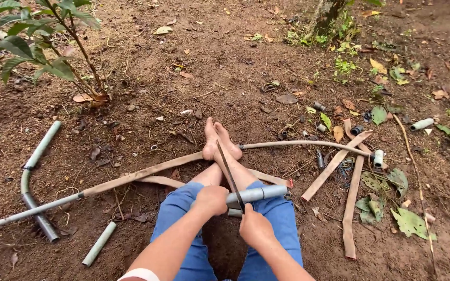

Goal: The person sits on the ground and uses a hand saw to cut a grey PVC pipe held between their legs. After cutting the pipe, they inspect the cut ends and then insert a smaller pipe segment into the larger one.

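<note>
Left hand (212,200) clamped on grey pipe (259,194), long axis crosswise over the knees, right hand (255,228) gripping saw blade (229,176), pointing away toward the feet (220,143)

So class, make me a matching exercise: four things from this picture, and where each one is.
Things:
1. thin dark saw blade
2. short grey plastic pipe
3. leafy green shrub
4. flat tan hose strip

Places:
a. upper left corner
b. on the soil, right of the legs
c. in the right hand
d. held across the lap by the left hand

Pairs: 1-c, 2-d, 3-a, 4-b
</note>
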